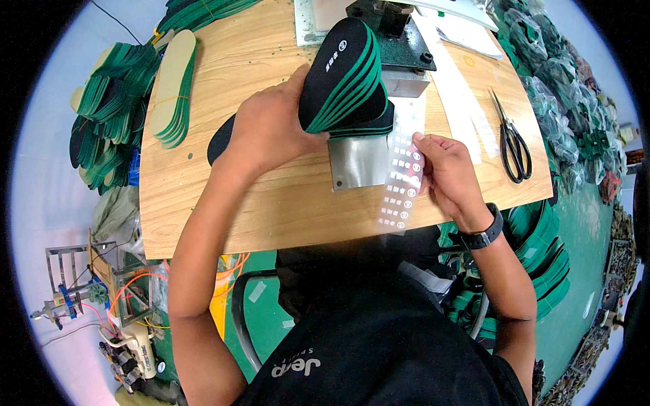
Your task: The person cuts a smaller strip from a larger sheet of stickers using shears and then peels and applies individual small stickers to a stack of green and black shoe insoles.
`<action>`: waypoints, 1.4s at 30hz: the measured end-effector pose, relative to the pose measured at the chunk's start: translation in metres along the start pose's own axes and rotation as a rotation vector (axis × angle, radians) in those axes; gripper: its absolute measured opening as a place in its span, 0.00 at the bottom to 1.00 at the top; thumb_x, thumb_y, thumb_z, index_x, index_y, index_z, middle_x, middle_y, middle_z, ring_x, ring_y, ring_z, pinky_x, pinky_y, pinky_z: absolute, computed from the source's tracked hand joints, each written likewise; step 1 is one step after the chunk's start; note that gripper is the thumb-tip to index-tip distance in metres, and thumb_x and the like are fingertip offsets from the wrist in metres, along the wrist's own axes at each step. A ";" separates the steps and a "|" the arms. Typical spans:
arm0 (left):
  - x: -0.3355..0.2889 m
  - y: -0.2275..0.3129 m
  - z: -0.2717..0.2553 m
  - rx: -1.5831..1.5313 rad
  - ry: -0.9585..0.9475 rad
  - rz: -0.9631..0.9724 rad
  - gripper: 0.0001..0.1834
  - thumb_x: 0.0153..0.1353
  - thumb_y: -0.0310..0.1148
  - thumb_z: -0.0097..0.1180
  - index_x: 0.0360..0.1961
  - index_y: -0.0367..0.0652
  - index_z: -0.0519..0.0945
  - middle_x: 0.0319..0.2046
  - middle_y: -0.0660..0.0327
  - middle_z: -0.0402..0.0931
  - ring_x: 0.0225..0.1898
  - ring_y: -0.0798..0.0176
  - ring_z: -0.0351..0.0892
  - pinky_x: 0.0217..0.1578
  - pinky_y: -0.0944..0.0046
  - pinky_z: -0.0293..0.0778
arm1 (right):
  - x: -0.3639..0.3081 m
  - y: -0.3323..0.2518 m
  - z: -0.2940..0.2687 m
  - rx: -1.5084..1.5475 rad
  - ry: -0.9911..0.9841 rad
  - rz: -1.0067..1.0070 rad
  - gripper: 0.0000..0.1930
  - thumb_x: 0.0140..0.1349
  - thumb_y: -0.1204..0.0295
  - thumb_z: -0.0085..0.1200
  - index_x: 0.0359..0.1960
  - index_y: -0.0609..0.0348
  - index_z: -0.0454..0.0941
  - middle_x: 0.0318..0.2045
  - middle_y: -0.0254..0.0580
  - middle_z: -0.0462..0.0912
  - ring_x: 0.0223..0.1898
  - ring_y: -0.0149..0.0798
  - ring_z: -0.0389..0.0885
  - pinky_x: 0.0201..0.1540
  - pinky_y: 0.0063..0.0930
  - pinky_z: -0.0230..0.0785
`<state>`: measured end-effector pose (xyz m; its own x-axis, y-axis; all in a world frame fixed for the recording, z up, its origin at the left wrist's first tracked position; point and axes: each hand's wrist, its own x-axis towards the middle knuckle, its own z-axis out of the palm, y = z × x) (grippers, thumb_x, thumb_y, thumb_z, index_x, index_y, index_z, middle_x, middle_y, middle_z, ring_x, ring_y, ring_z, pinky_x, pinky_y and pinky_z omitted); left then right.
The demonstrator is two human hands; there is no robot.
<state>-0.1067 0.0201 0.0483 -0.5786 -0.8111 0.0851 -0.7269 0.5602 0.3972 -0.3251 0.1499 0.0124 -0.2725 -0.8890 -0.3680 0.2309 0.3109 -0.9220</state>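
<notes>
My left hand (281, 125) is partly closed, gripping the left side of fanned black-and-green insoles (345, 74), which rise above it and to its right, over the desk (284, 220). My right hand (450, 169), thumb and fingers pinched together, holds the right edge of a clear, white-printed strip (399, 193) near a steel plate (359, 162). Scissors (514, 147) lie farther right.
</notes>
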 end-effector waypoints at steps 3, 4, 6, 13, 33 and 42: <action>-0.002 -0.005 -0.001 -0.104 0.038 0.087 0.39 0.41 0.38 0.65 0.58 0.42 0.70 0.33 0.47 0.80 0.36 0.44 0.79 0.40 0.55 0.74 | 0.004 -0.003 0.001 0.012 -0.020 0.017 0.14 0.64 0.66 0.51 0.27 0.66 0.76 0.16 0.37 0.77 0.15 0.27 0.75 0.15 0.17 0.68; -0.004 -0.008 -0.003 -0.183 0.071 0.050 0.35 0.42 0.37 0.65 0.55 0.42 0.72 0.32 0.48 0.80 0.35 0.46 0.79 0.40 0.57 0.74 | 0.007 -0.004 0.003 0.008 -0.037 0.019 0.14 0.64 0.66 0.51 0.26 0.65 0.76 0.16 0.37 0.77 0.15 0.27 0.75 0.15 0.16 0.68; -0.005 -0.017 -0.003 -0.345 0.120 -0.008 0.28 0.43 0.35 0.63 0.49 0.42 0.77 0.30 0.50 0.80 0.33 0.50 0.79 0.39 0.61 0.74 | 0.011 -0.007 0.010 -0.082 -0.075 0.069 0.14 0.64 0.66 0.51 0.24 0.64 0.76 0.15 0.38 0.77 0.14 0.27 0.75 0.14 0.16 0.67; -0.014 -0.029 -0.007 -0.653 0.347 -0.059 0.13 0.47 0.30 0.61 0.34 0.34 0.79 0.26 0.60 0.79 0.28 0.70 0.73 0.34 0.67 0.72 | 0.021 -0.018 0.024 -0.304 -0.143 0.146 0.16 0.64 0.66 0.51 0.20 0.63 0.75 0.14 0.39 0.77 0.12 0.28 0.74 0.11 0.17 0.64; -0.017 -0.019 -0.006 -0.601 0.431 -0.019 0.11 0.46 0.27 0.58 0.33 0.35 0.79 0.24 0.59 0.78 0.26 0.70 0.74 0.32 0.67 0.73 | 0.024 -0.016 0.023 -0.364 -0.142 0.175 0.17 0.64 0.64 0.52 0.20 0.62 0.75 0.13 0.36 0.75 0.11 0.28 0.75 0.11 0.18 0.64; -0.011 -0.015 0.001 -0.316 0.199 0.004 0.30 0.42 0.36 0.65 0.49 0.40 0.74 0.35 0.48 0.80 0.37 0.51 0.80 0.41 0.57 0.74 | 0.020 -0.015 0.026 -0.355 -0.110 0.137 0.20 0.65 0.61 0.53 0.18 0.60 0.75 0.11 0.33 0.74 0.10 0.25 0.72 0.10 0.15 0.62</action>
<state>-0.0899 0.0209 0.0403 -0.4754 -0.8431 0.2514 -0.5566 0.5095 0.6561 -0.3094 0.1190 0.0217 -0.1556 -0.8558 -0.4933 -0.0840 0.5091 -0.8566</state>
